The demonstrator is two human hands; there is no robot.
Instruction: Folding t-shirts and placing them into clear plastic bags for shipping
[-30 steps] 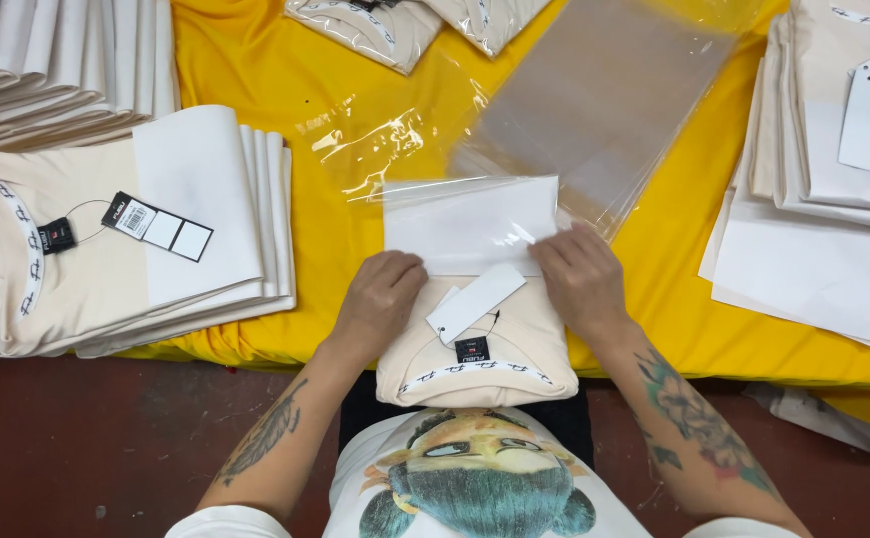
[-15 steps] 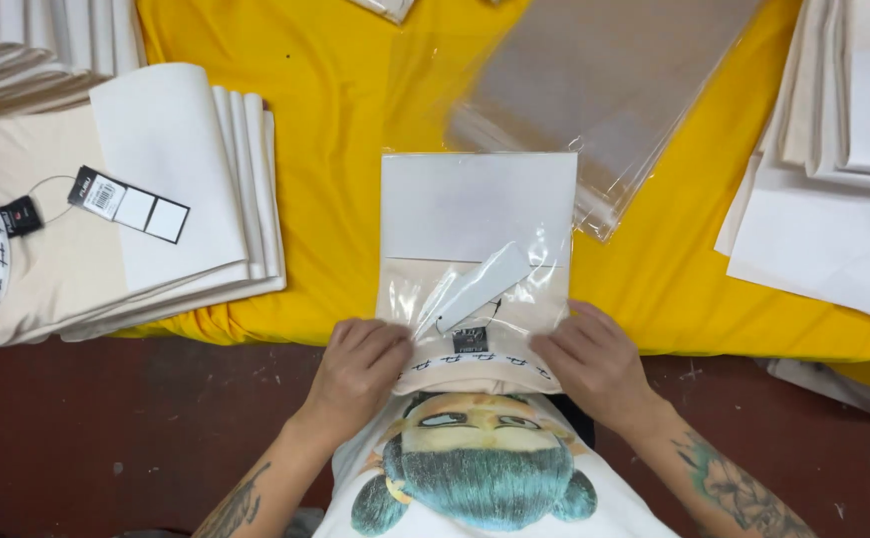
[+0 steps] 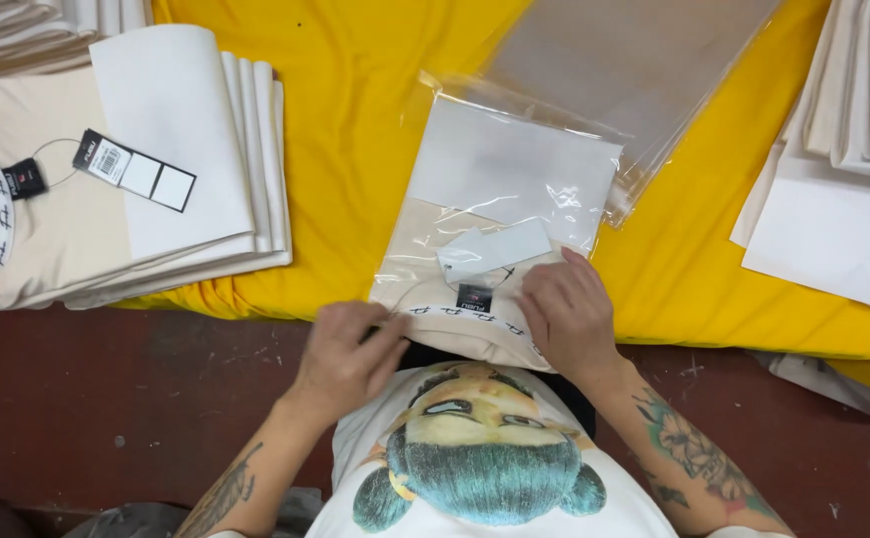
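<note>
Both hands, left hand (image 3: pixel 347 349) and right hand (image 3: pixel 566 314), are pinching the mouth of the clear plastic bag (image 3: pixel 514 189) now drawn almost fully over the folded cream shirt (image 3: pixel 455 261) at the yellow table (image 3: pixel 355 130) edge.

Glossy clear plastic bag (image 3: pixel 514 169) sheathes matt beige cloth garment (image 3: pixel 455 324).

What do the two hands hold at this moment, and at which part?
Both the left hand and right hand hold the bagged folded shirt at its near, collar end.
</note>
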